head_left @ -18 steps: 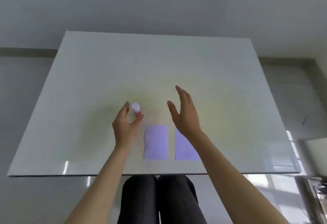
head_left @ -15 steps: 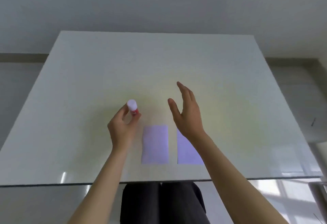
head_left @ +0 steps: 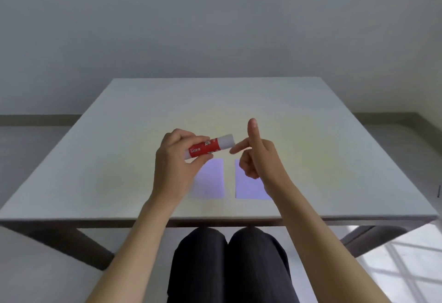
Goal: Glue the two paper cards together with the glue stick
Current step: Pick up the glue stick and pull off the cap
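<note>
Left hand [head_left: 178, 159]: I hold it closed around the lower barrel of the glue stick [head_left: 209, 146], above the tabletop [head_left: 100, 159]; the stick lies nearly level, cap end toward the right.

Right hand [head_left: 259, 157]: empty, part open; forefinger and thumb reach toward the cap [head_left: 226, 140], tips just short of it, one finger pointing up.

Cards: left card [head_left: 210, 180] and right card [head_left: 248, 185] lie flat, side by side near the front edge, a narrow gap between them; my hands cover parts of both.

Step in hand: uncapping, as I judge it; the cap is on, no glue is laid.

Doing it well: I would pinch the cap squarely between thumb and forefinger, keep the left grip low on the barrel so it does not block the cap, and pull straight along the axis. A skewed pull may jam the cap or shear the glue. I would keep the cap in hand or set it clear of the cards.

Glue stick: short smooth plastic cylinder, red printed label, white cap; print too small to read.

Cards: thin pale lilac paper, matt, upright rectangles of like size; likely to slide or curl under the stick unless pinned.

Tabletop: flat, pale, matt.
</note>
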Demonstrator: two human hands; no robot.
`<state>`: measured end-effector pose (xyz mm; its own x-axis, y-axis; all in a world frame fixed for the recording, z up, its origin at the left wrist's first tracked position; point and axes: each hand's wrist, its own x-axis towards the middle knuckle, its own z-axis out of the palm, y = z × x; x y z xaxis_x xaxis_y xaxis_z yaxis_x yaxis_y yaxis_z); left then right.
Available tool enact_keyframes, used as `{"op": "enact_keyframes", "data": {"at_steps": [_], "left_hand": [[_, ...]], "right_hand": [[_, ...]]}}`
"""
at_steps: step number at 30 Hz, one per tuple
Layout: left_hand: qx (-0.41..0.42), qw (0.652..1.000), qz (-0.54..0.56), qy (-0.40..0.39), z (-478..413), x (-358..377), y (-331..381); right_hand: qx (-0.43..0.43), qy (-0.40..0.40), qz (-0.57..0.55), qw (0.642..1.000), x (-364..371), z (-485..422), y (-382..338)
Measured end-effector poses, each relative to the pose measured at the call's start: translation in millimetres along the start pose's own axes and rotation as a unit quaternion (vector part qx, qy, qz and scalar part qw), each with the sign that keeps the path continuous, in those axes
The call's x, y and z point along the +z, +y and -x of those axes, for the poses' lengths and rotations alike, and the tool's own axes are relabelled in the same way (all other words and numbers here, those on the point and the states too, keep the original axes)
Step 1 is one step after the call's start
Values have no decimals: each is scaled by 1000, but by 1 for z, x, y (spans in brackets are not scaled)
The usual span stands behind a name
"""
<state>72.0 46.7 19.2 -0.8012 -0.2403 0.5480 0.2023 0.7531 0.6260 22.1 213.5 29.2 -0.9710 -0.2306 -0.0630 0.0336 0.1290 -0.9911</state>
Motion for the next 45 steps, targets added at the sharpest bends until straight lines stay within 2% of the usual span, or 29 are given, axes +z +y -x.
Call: {"op": "enact_keyframes", "data": {"at_steps": [3,6,8,12,14,16,18,20,22,26,27,29,31,32,34,37,40,43,44,45], "left_hand": [[54,998,-43,-14,7,-9,13],[80,994,-78,-15,10,-17,18],[81,993,-87,-9,12,-20,16],[76,994,-84,-5,13,-18,16],[78,993,-85,-10,13,-16,17],[77,993,-91,-8,13,-16,17],[73,993,-89,-8,13,-16,17],[76,993,-89,-13,14,-15,18],[82,992,-92,-20,15,-13,20],[61,995,-57,-47,14,-13,12],[45,997,-38,-59,15,-15,8],[-1,998,-15,-61,17,-17,0],[-82,994,49,-44,20,-20,-8],[-125,987,89,-34,21,-21,-10],[-173,974,141,-26,20,-23,-13],[-173,968,173,-46,20,-24,-13],[-184,954,231,-42,21,-21,-13],[-208,936,282,-17,21,-15,-13],[-217,929,301,-1,21,-12,-12],[-227,919,323,18,21,-8,-9]], "right_hand": [[-19,-39,35,998,-3,10,-6],[-84,-117,51,988,-9,14,-4],[-97,-172,31,980,-16,16,-5],[-41,-114,67,990,-14,15,-11],[-69,-91,76,990,-9,16,-9],[-116,-117,65,984,-12,17,-6],[-98,-147,52,983,-17,18,-7],[-57,-102,49,992,-15,18,-8],[-71,-59,70,993,-10,18,-6],[-159,-95,53,981,-19,12,-7],[-167,-69,30,983,-28,5,-8],[-154,46,27,987,-45,-18,-6],[-121,147,128,973,-61,-49,5],[-103,167,193,961,-66,-62,13],[-82,164,299,936,-69,-81,32],[-86,118,390,909,-66,-92,64],[-85,96,424,897,-64,-90,82],[-103,103,487,861,-61,-78,77],[-124,122,482,859,-56,-69,71],[-156,134,437,876,-47,-56,64]]}}
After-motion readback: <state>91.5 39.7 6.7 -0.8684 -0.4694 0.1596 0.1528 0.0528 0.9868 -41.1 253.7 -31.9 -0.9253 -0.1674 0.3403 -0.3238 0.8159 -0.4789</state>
